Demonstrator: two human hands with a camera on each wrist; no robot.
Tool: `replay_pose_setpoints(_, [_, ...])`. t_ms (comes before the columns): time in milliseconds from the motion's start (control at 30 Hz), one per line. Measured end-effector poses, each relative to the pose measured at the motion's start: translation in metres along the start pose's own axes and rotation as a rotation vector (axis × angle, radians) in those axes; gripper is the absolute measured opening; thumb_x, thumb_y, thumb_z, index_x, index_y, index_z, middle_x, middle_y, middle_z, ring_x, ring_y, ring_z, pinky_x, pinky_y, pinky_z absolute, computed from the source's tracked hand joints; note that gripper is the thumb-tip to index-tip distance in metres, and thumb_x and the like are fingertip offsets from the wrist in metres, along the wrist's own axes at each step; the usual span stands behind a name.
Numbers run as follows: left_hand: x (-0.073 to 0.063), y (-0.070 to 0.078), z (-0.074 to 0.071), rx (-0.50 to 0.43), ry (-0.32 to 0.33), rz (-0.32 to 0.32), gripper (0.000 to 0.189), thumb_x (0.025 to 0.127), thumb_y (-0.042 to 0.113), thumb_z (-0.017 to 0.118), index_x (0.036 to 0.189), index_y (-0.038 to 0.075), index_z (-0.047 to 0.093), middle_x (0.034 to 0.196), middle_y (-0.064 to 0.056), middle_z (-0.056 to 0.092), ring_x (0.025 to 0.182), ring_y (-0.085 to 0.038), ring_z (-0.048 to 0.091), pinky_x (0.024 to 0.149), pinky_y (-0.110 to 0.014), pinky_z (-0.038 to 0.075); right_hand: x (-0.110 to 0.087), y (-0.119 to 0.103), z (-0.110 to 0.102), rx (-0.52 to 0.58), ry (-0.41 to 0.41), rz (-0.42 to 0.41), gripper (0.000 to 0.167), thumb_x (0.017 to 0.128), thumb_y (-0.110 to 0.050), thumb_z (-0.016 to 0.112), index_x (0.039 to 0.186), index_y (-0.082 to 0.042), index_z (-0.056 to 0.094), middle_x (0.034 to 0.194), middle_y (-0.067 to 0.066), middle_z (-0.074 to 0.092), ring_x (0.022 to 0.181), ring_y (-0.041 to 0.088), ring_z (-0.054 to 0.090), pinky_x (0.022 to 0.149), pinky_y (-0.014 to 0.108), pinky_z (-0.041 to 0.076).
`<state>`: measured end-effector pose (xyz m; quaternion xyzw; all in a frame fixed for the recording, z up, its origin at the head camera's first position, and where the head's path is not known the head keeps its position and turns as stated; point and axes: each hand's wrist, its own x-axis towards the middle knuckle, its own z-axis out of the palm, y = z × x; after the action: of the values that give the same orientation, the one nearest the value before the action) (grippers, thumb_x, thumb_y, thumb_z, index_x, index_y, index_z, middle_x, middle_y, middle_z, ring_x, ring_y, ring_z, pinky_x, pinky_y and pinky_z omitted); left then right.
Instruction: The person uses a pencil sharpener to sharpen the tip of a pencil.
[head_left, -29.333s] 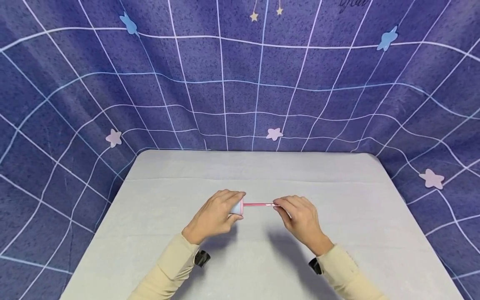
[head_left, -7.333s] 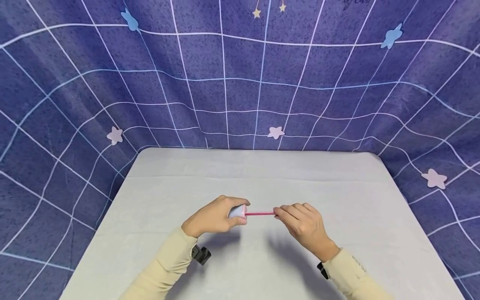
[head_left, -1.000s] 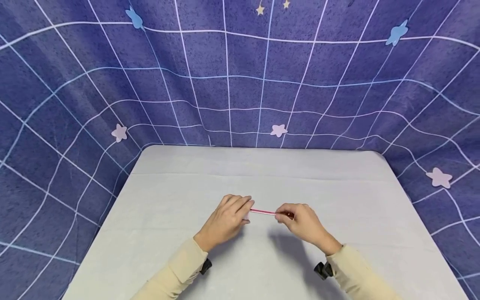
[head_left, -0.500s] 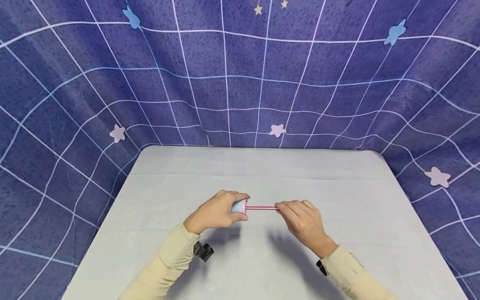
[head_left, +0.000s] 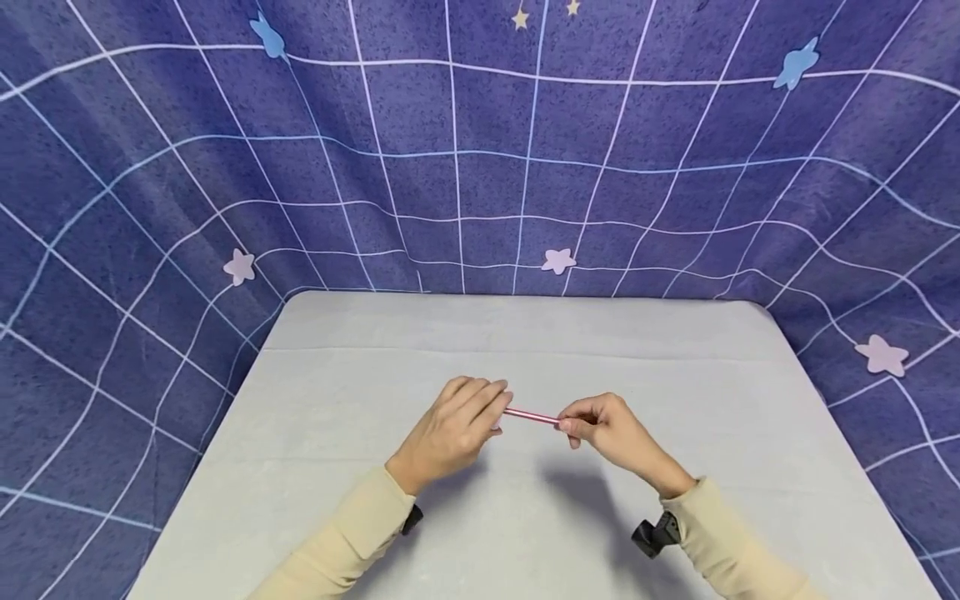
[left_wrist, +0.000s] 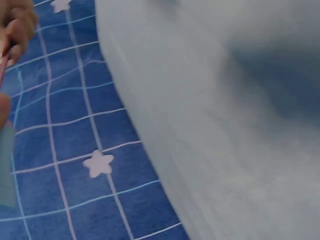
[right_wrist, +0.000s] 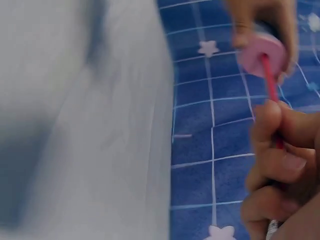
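In the head view a red pencil [head_left: 530,414] spans the gap between the hands, above the table. My left hand [head_left: 448,429] grips a pencil sharpener and covers most of it. The right wrist view shows the sharpener's round pink face [right_wrist: 250,56], with the pencil in the hole at its centre. Its light blue body [left_wrist: 6,167] shows at the left edge of the left wrist view. My right hand [head_left: 611,429] pinches the pencil near its other end between thumb and fingers, the remaining fingers curled. The pencil's tip is hidden inside the sharpener.
A table [head_left: 337,333] with a pale cloth lies beneath both hands. Behind it and along its sides hangs a blue curtain [head_left: 487,192] with grid lines and stars. A small black camera [head_left: 656,533] sits at the right wrist.
In the last half second both hands have rolled in opposite directions. The left hand's back now covers the sharpener, and the right thumb has come into view. Throughout, the hands hold the same things.
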<state>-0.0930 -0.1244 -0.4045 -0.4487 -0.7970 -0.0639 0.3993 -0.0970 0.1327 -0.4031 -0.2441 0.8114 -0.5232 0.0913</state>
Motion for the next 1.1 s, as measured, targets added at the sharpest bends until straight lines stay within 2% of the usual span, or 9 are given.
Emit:
replay_pose_setpoints(167, [-0.008,0.009,0.009,0.058,0.107,0.067,0.034,0.102,0.021,0.042,0.111,-0.002,0.065,0.11,-0.013,0.069,0.094,-0.025,0.064,0.086,-0.035,0.051,-0.002,0.001,-0.007,0.181,-0.192,0.208,0.023,0.093,-0.007,0.055,0.091,0.012,0.068,0.058,0.002,0.057,0.042,0.001,0.031,0.04,0.016,0.023])
replay_pose_setpoints(300, [-0.014,0.011,0.011,0.054,0.084,0.075,0.033,0.101,0.021,0.044,0.112,-0.002,0.064,0.111,-0.013,0.068,0.095,-0.024,0.064,0.087,-0.034,0.051,-0.005,0.005,-0.004,0.117,-0.211,0.203,0.023,0.095,-0.011,0.054,0.09,0.006,0.069,0.061,0.006,0.06,0.041,0.002,0.031,0.038,0.016,0.024])
replay_pose_setpoints(367, [-0.016,0.011,0.012,0.022,0.036,0.039,0.033,0.097,0.023,0.049,0.113,-0.002,0.064,0.112,-0.014,0.068,0.096,-0.024,0.064,0.088,-0.034,0.051,-0.007,0.008,0.001,-0.032,-0.16,0.108,0.018,0.094,-0.014,0.057,0.09,-0.002,0.07,0.064,0.003,0.063,0.043,0.0,0.036,0.039,0.016,0.029])
replay_pose_setpoints(467, [-0.018,0.01,0.011,-0.039,-0.067,-0.048,0.04,0.086,0.026,0.064,0.116,-0.001,0.063,0.114,-0.013,0.067,0.098,-0.023,0.063,0.09,-0.034,0.05,-0.009,0.014,0.01,-0.327,-0.001,-0.116,0.008,0.087,-0.019,0.068,0.091,-0.012,0.069,0.07,-0.006,0.064,0.051,-0.003,0.041,0.044,0.015,0.034])
replay_pose_setpoints(600, [-0.018,0.007,0.007,-0.134,-0.187,-0.172,0.054,0.075,0.027,0.077,0.119,0.0,0.062,0.115,-0.013,0.066,0.1,-0.023,0.062,0.092,-0.036,0.049,-0.011,0.025,0.018,-0.638,0.245,-0.44,0.022,0.075,-0.013,0.078,0.094,-0.014,0.067,0.079,-0.009,0.066,0.06,0.001,0.055,0.049,0.018,0.045])
replay_pose_setpoints(667, [-0.016,0.005,0.005,-0.173,-0.227,-0.221,0.055,0.074,0.028,0.078,0.119,0.0,0.062,0.114,-0.011,0.067,0.1,-0.023,0.062,0.092,-0.036,0.049,-0.01,0.029,0.018,-0.719,0.329,-0.563,0.021,0.077,-0.011,0.076,0.096,-0.012,0.067,0.082,-0.007,0.068,0.065,0.006,0.061,0.052,0.021,0.049])
replay_pose_setpoints(767, [-0.012,0.002,0.004,-0.214,-0.273,-0.273,0.053,0.077,0.028,0.076,0.12,0.0,0.061,0.115,-0.01,0.067,0.101,-0.023,0.062,0.092,-0.036,0.049,-0.006,0.033,0.017,-0.779,0.419,-0.695,0.009,0.089,-0.013,0.064,0.096,-0.009,0.068,0.083,-0.003,0.068,0.066,0.011,0.063,0.053,0.025,0.051])
replay_pose_setpoints(867, [-0.008,0.0,0.004,-0.242,-0.319,-0.297,0.054,0.081,0.029,0.072,0.124,-0.001,0.059,0.117,-0.01,0.066,0.102,-0.022,0.061,0.093,-0.036,0.048,-0.001,0.036,0.015,-0.817,0.514,-0.805,0.021,0.098,-0.015,0.052,0.093,-0.007,0.07,0.082,-0.001,0.068,0.063,0.013,0.062,0.05,0.024,0.049])
replay_pose_setpoints(1100, [0.0,-0.01,0.003,-0.377,-0.427,-0.31,0.055,0.084,0.029,0.07,0.125,-0.007,0.057,0.118,-0.015,0.066,0.107,-0.025,0.063,0.095,-0.037,0.05,0.006,0.04,0.011,-0.987,0.652,-0.979,0.02,0.095,-0.004,0.053,0.089,-0.004,0.072,0.079,0.003,0.068,0.062,0.015,0.061,0.048,0.023,0.044])
